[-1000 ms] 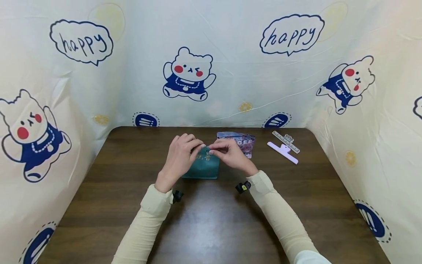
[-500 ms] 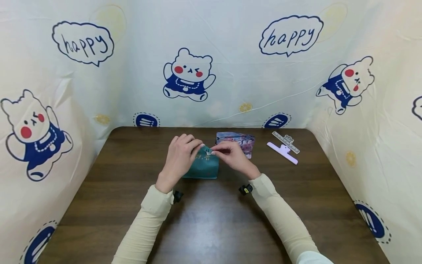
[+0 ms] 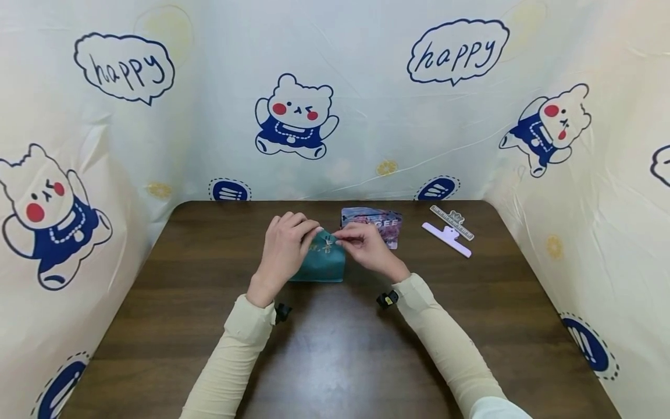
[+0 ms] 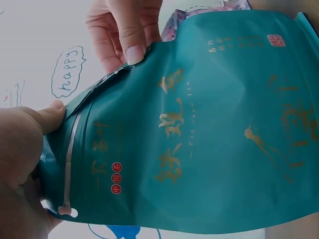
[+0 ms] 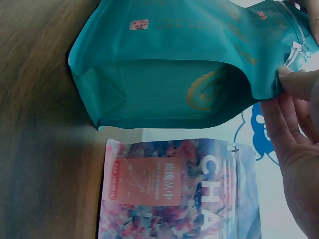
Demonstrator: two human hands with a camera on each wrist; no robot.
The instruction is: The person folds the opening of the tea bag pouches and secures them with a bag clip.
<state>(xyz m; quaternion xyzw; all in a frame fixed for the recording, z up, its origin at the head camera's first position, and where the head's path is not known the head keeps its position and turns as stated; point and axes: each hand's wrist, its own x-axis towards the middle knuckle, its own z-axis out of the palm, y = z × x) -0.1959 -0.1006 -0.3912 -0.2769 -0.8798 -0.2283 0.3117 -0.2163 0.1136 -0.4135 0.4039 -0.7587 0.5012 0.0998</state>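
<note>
A teal tea pouch [image 3: 320, 269] with gold lettering stands on the table, its top edge between my two hands. My left hand [image 3: 284, 247] grips the top at its left end, thumb on the front face. At the right end of the top, my right hand [image 3: 368, 244] pinches the edge between thumb and fingers. Beside the right thumb, a zip strip with a light slider [image 5: 294, 52] crosses the pouch in the right wrist view. The left wrist view shows the pouch front [image 4: 219, 119] bulging and its upper edge slightly bent.
Behind my right hand lies a pink-and-blue printed pouch [image 3: 389, 230]. Farther right on the brown table [image 3: 335, 349] are a lavender bag clip [image 3: 446, 239] and a clear bag clip [image 3: 452, 222]. A printed curtain [image 3: 356, 116] surrounds the back and sides.
My right fingertips have shifted slightly right along the pouch's top, baring more of the gold lettering. The left hand keeps its grip in about the same place.
</note>
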